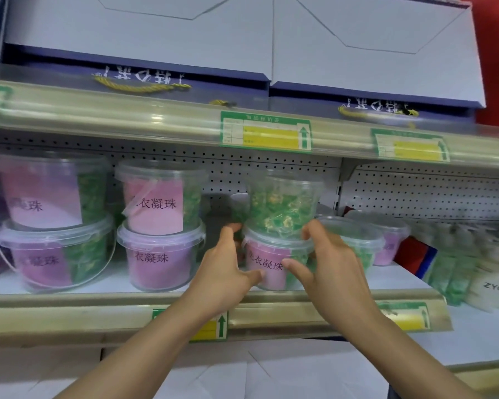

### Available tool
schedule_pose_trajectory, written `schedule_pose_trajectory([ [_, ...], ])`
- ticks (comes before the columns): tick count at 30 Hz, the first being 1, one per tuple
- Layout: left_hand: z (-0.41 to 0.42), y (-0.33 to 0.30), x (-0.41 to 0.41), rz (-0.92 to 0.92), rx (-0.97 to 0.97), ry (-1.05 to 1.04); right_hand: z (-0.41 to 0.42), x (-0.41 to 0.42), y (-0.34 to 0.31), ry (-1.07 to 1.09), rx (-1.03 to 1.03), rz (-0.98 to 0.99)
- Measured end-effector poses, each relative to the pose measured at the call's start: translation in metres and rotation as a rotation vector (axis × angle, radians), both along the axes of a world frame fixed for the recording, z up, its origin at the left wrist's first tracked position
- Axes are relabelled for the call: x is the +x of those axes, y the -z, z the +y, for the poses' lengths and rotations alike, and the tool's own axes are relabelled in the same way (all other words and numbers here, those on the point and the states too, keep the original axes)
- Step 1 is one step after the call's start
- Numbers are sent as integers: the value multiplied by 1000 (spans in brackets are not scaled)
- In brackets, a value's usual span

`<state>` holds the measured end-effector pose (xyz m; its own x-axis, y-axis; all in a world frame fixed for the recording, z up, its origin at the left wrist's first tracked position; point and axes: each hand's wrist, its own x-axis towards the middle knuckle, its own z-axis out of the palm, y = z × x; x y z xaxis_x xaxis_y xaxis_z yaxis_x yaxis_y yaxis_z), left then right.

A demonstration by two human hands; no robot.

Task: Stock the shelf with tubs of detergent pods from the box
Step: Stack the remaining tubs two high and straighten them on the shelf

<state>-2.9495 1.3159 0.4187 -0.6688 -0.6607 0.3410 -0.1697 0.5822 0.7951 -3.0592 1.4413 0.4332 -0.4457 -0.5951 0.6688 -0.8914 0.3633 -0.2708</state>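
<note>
Clear tubs of green detergent pods with pink labels stand two high on the white shelf (104, 285). In the third stack, an upper tub (283, 203) with its label turned away sits on a lower tub (271, 264). My left hand (225, 269) holds the lower tub's left side, thumb on the front and fingers round the back. On the tub's right side my right hand (332, 263) does the same, its thumb on the label and its fingertips at the lid. The box is out of sight.
Two full stacks (52, 223) (160, 226) fill the shelf to the left. Single tubs (355, 243) (391, 240) stand just right of my hands, then green bottles (455, 263). A price rail (265, 131) and blue cartons hang overhead; white cartons (242, 370) lie below.
</note>
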Motion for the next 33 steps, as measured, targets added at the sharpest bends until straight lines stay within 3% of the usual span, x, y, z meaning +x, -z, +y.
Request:
schedule_pose_trajectory([
  [6, -8, 3, 8, 35, 42, 44, -4, 2, -11, -84, -106, -218],
  [12, -11, -6, 14, 33, -63, 41, 13, 6, -22, -98, -143, -307],
  [25, -33, -43, -59, -251, -381, -94, 71, -4, -20, -180, -172, -471],
  [33, -63, -48, -96, -456, -727, -208, 71, -10, -16, -202, -163, -460],
])
